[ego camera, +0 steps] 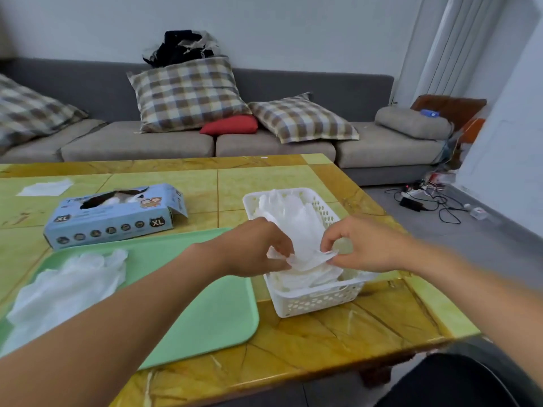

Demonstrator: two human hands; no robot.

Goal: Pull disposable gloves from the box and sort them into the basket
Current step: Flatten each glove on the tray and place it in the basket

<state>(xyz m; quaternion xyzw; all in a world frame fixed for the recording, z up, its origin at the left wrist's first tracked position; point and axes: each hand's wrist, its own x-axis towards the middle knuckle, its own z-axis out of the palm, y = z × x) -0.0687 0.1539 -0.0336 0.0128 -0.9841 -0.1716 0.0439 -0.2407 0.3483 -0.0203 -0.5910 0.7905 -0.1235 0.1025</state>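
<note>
Both hands are over the near end of a white basket with holes in its sides, which sits on a yellow and green table. The left hand pinches one edge of a thin white glove with its curled fingers and thumb. The right hand pinches the other edge of the same glove, with its fingers bent too. The glove is stretched between the two hands, just above the basket. More white gloves lie piled inside the basket, from the far end to the near end. To the left of the basket is a flat green tray, close beside it. A loose heap of gloves lies on the left part of the tray. Behind the tray sits the blue glove box, marked XL, with an open slot on top and one end flap open. A flat white sheet lies on the table, farther back on the left. Behind the table is a grey sofa with checked pillows and a red cushion. Black cables lie on the floor on the right.
</note>
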